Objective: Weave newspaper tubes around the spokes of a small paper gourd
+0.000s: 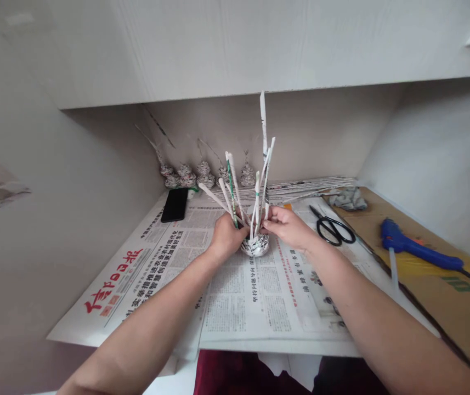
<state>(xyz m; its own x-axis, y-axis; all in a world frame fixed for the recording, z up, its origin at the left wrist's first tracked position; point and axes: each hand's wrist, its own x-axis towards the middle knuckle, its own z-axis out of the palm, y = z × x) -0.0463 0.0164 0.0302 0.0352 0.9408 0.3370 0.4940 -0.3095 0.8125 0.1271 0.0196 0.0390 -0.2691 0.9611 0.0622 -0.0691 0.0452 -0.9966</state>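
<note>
As fingers (pixel 275 223) hold it, the basket (pixel 255 247) sprouts paper rods (pixel 258 185).

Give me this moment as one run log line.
left hand: holding woven paper piece; right hand: holding same piece; scissors: on newspaper; glue gun: on cardboard

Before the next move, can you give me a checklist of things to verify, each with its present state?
1. Left hand on woven paper base, at its left rim: ok.
2. Paper tubes all upright: not ok, some on the left lean outward.
3. Right hand gripping one particular tube: cannot tell.
4. Scissors apart from the right hand: ok.
5. Blue glue gun cool: cannot tell.
</note>
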